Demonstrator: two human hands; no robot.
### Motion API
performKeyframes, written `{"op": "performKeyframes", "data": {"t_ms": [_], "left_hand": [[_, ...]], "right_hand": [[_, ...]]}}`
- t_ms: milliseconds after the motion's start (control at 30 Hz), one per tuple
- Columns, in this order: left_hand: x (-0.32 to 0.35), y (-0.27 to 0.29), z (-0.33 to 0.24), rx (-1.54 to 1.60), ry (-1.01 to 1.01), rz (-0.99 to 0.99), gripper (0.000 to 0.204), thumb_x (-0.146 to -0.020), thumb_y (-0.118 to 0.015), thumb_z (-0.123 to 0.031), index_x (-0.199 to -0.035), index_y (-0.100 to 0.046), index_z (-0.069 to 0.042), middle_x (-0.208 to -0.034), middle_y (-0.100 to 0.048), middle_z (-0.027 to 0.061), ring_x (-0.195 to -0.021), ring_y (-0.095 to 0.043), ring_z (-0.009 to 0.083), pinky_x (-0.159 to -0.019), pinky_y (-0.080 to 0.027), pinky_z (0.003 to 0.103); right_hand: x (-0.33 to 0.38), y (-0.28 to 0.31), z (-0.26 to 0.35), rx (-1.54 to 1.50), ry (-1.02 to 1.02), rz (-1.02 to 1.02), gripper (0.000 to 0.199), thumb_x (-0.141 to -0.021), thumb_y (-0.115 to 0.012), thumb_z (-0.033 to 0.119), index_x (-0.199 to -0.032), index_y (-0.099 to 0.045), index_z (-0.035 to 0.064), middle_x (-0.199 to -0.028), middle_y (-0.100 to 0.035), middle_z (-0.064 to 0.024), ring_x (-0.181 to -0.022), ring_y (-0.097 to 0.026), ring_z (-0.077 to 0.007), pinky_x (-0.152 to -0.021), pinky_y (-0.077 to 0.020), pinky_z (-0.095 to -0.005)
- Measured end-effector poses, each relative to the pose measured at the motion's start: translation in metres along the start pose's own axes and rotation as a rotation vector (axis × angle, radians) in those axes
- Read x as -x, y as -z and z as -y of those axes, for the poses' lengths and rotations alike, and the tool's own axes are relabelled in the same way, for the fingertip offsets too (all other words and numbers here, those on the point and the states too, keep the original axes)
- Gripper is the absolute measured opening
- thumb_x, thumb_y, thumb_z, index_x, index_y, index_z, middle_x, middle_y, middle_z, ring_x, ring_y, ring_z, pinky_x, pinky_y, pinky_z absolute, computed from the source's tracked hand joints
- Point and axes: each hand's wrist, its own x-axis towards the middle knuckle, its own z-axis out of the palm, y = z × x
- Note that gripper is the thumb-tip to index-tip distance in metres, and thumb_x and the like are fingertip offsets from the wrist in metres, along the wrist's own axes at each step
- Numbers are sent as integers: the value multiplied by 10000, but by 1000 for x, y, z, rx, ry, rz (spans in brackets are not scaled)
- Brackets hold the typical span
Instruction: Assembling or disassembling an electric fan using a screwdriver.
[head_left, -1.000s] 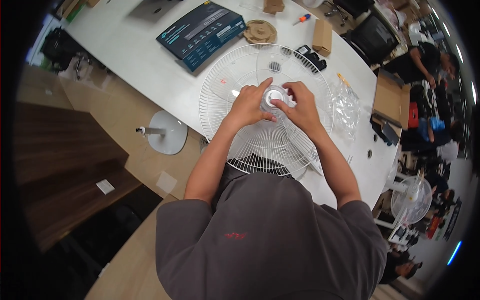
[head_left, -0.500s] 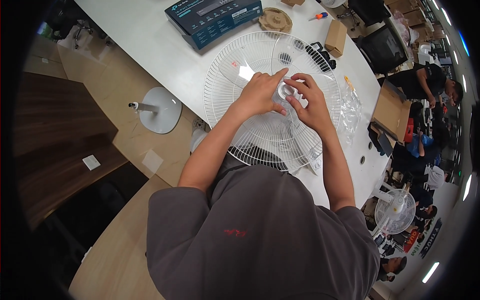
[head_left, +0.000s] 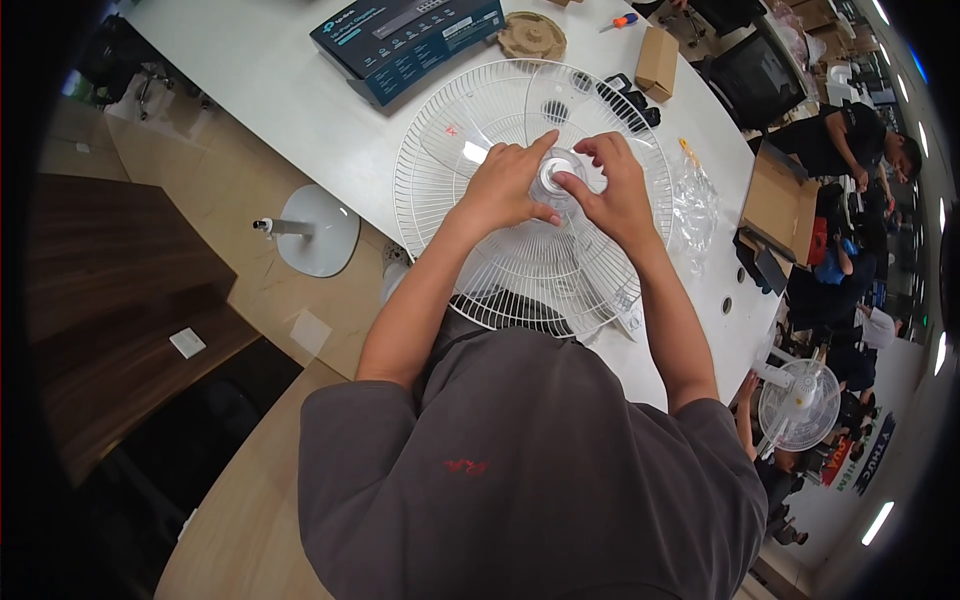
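Note:
A white wire fan grille (head_left: 430, 245) lies on the table in front of me, with a clear plastic fan blade (head_left: 490, 120) inside its ring. My left hand (head_left: 507, 187) rests on the left of the hub, thumb and forefinger spread wide along it. On the hub's right, my right hand (head_left: 617, 195) has its thumb tip against the round white cap (head_left: 549, 176) at the centre. Its other fingers are lifted and curled, apart from the thumb. Part of the hub is hidden by both hands.
A dark blue box (head_left: 410, 45), a moulded brown pulp piece (head_left: 532, 37), a small carton (head_left: 655, 63) and a screwdriver (head_left: 620, 21) lie beyond the grille. Crumpled clear plastic (head_left: 695, 205) and an open carton (head_left: 778, 205) are rightward. A white fan stand (head_left: 320, 232) stands on the floor left.
My right thumb has moved left onto the central cap, while the fingers of that hand have lifted away from it. My left hand keeps its spread hold beside the hub. The view has shifted slightly.

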Motion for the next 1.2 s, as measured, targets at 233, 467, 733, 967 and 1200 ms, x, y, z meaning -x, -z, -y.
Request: {"op": "performKeyframes", "data": {"t_ms": [233,467,733,967,1200], "left_hand": [[0,-2,0,19,-11,-3,1204,-497,-936,-439,-1486,-376,-40,-1075,-671,213,-1089,-603,401,-1041,-407,448],[0,-4,2,26,-29,-19,1192,-485,-943,-424,-1472,-394,-40,-1146,-665,217,-1117,-597,391,-1053,-398,451],[0,-6,4,45,-49,-46,1235,-484,-943,-421,-1491,-345,-30,-1258,-630,206,-1155,-585,386,-1067,-390,451],[-1,-3,2,41,14,27,1287,-485,-944,-422,-1516,-291,-14,-1356,-592,174,-1179,-576,381,-1085,-376,453],[-2,-3,2,60,40,47,1353,-464,-948,-404,-1557,-231,-56,-1389,-585,141,-1201,-562,370,-1088,-380,446]], "right_hand": [[2,2,-14,-22,154,52,313,-765,-733,52,-1050,-610,13,-980,-645,-139,-933,-621,-307,-834,-504,-394],[3,-2,-17,-29,64,198,391,-745,-696,26,-1123,-599,25,-1127,-619,-151,-1035,-594,-341,-886,-488,-426],[8,-5,-14,7,-14,96,392,-775,-685,17,-1157,-596,14,-1132,-624,-164,-1046,-583,-366,-892,-492,-443],[6,-2,-6,43,120,9,418,-793,-699,59,-1194,-589,16,-1094,-634,-196,-1081,-576,-373,-897,-486,-450],[2,0,-18,-5,318,162,444,-787,-735,106,-1194,-587,6,-1071,-630,-210,-1051,-582,-378,-895,-480,-446]]}}
